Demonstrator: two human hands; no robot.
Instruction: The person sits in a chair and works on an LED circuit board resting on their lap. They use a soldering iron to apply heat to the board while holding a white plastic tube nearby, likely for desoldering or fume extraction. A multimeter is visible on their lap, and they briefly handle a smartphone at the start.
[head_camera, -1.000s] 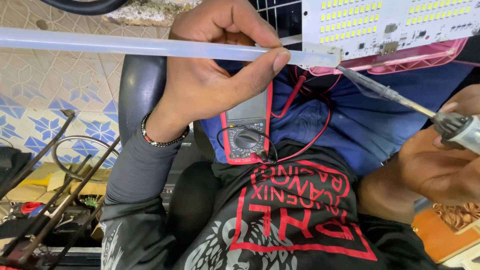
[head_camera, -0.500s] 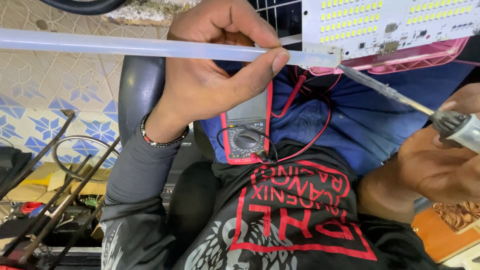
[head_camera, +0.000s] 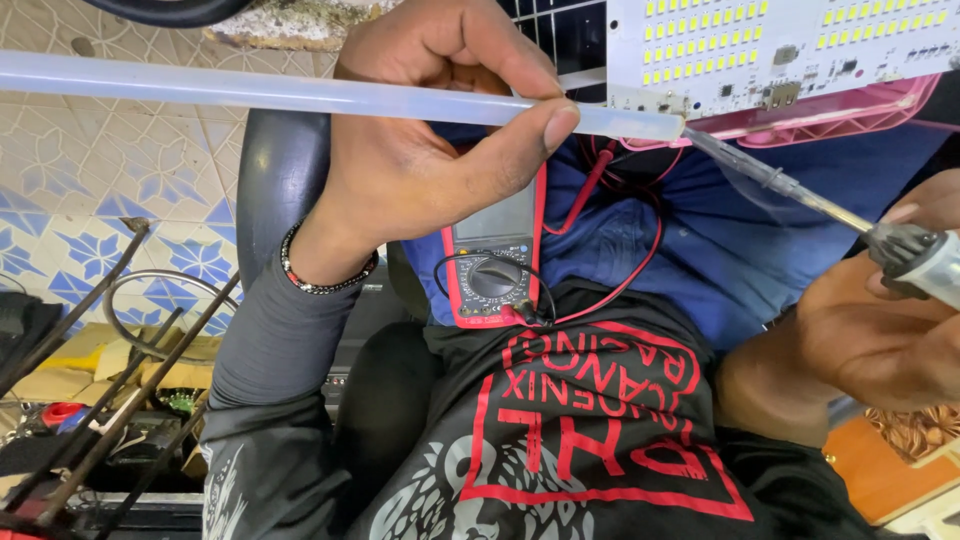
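This looks like a small electronics repair workshop, worked from a seat rather than a bench. A red-cased digital multimeter (head_camera: 492, 262) with red and black test leads (head_camera: 620, 250) lies in the person's lap, an LED circuit board (head_camera: 780, 50) on a pink tray (head_camera: 800, 118) sits just ahead, and a soldering iron (head_camera: 800, 190) points at its edge. To the side, over a blue-patterned tiled floor (head_camera: 120, 190), metal rods (head_camera: 110, 400), loose wires and cardboard boxes (head_camera: 90, 360) pile up.
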